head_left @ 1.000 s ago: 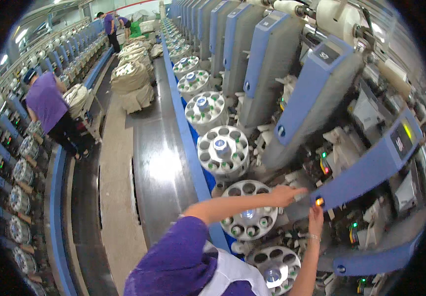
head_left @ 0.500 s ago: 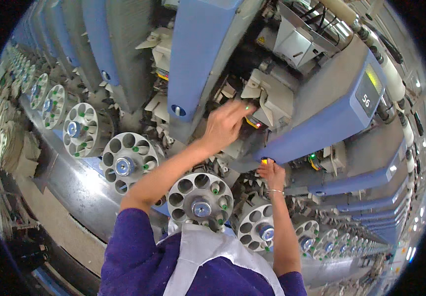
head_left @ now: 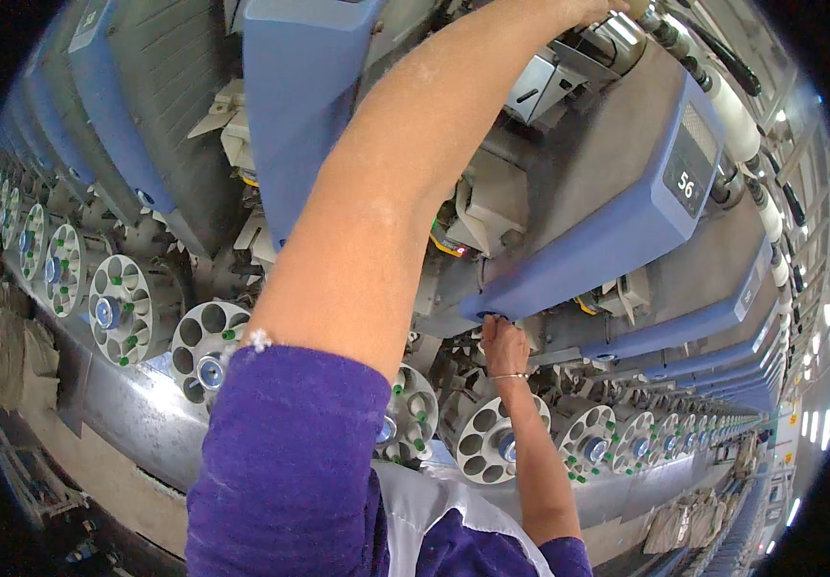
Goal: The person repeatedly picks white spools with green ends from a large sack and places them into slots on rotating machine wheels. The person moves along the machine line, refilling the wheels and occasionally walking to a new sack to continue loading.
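Observation:
My left arm reaches far up across the view, hiding much of the machine behind it. My left hand (head_left: 595, 10) is at the top edge, partly cut off, beside a shiny rounded part (head_left: 619, 37) of the winding unit; whether it grips anything is hidden. Lower down, my right hand (head_left: 506, 348) has its fingers bent and drawn together, fingertips at the dark round button (head_left: 494, 316) on the lower end of the blue housing (head_left: 588, 260). Whatever may be between those fingers cannot be made out.
Round bobbin magazines (head_left: 492, 438) with green-tipped bobbins stand in a row below the units. More blue housings (head_left: 693, 356) continue to the right. White yarn packages (head_left: 730, 115) line the upper right. A small red-lit display (head_left: 457, 251) shows behind my left arm.
My left hand has risen from the middle of the unit to the top edge. My right hand stays by the button, whose yellow glow no longer shows. The view has shifted.

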### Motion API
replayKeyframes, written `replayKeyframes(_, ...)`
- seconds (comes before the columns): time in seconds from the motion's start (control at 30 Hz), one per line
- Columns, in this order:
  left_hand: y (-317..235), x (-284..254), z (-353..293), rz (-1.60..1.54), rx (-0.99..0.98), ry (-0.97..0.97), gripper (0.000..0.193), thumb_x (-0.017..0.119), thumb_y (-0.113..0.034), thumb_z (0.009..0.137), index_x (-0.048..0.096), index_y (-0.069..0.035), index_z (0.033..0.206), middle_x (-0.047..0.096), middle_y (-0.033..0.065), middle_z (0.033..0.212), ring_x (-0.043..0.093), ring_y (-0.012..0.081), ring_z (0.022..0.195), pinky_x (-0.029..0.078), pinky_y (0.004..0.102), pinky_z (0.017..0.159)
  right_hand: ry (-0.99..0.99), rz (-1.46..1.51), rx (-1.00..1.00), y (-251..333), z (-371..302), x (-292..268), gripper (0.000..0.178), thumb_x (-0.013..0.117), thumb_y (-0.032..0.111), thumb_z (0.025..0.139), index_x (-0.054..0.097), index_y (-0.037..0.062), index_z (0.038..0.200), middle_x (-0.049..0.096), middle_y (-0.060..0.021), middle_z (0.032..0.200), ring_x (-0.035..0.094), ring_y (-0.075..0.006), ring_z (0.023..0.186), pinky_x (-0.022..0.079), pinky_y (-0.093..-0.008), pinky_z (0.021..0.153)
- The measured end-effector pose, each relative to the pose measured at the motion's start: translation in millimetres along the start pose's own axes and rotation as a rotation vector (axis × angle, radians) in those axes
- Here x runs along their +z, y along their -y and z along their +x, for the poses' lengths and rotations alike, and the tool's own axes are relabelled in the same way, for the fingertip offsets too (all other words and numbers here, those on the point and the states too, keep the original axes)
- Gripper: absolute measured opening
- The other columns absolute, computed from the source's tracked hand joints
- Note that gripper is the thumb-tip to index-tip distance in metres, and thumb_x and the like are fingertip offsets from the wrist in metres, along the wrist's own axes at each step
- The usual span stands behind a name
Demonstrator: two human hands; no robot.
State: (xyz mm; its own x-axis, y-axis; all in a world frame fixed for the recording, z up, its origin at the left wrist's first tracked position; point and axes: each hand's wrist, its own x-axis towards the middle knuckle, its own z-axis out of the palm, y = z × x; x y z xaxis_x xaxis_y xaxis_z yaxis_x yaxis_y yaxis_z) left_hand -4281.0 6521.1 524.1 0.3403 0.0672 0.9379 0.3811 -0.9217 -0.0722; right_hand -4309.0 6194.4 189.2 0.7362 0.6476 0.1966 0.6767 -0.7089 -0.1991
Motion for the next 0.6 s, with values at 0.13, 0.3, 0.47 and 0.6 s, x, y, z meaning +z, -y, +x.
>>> replayKeyframes(0.13, -13, -38, -4, -0.123, 0.002, 0.133, 0.038, 0.038, -0.029, 0.094, 0.065, -0.010, 0.112, 0.066, 0.0173, 0.106, 0.058, 0.0290, 0.108, 0.031, 0.0490, 0.103, -0.020, 0.017, -0.071, -11, -5, 4, 0.034, 0.051, 0.030, 0.092, 0.064, 0.0027, 0.077, 0.061, -0.0251, 0.072, 0.059, -0.0453, 0.069, 0.047, -0.0524, 0.063)
replayKeyframes(0.3, -113, -137, -137, -0.073, 0.047, -0.154, 0.031, 0.044, -0.024, 0.095, 0.067, -0.014, 0.112, 0.057, 0.0102, 0.127, 0.046, 0.0322, 0.123, 0.029, 0.0461, 0.107, 0.208, -0.214, -0.071, -1, -3, 2, 0.013, 0.059, 0.010, 0.074, 0.067, 0.0063, 0.084, 0.066, -0.0128, 0.074, 0.066, -0.0288, 0.066, 0.053, -0.0403, 0.056)
replayKeyframes(0.47, -284, -183, -251, -0.631, 0.268, -0.230, 0.029, 0.042, -0.023, 0.093, 0.065, -0.012, 0.105, 0.057, 0.0143, 0.119, 0.045, 0.0342, 0.117, 0.027, 0.0516, 0.107, 0.003, 0.493, -0.139, -16, -23, 17, 0.017, 0.054, 0.019, 0.082, 0.068, 0.0107, 0.086, 0.068, -0.0124, 0.081, 0.067, -0.0287, 0.075, 0.053, -0.0430, 0.062)
replayKeyframes(0.6, -430, -193, -308, -1.000, 0.397, -0.048, 0.026, 0.046, -0.022, 0.088, 0.065, -0.010, 0.099, 0.056, 0.0126, 0.111, 0.048, 0.0313, 0.109, 0.030, 0.0556, 0.103, 0.192, 0.581, -0.149, -139, -111, 45, 0.022, 0.058, 0.024, 0.081, 0.065, 0.0097, 0.095, 0.066, -0.0135, 0.091, 0.066, -0.0291, 0.083, 0.052, -0.0432, 0.067)
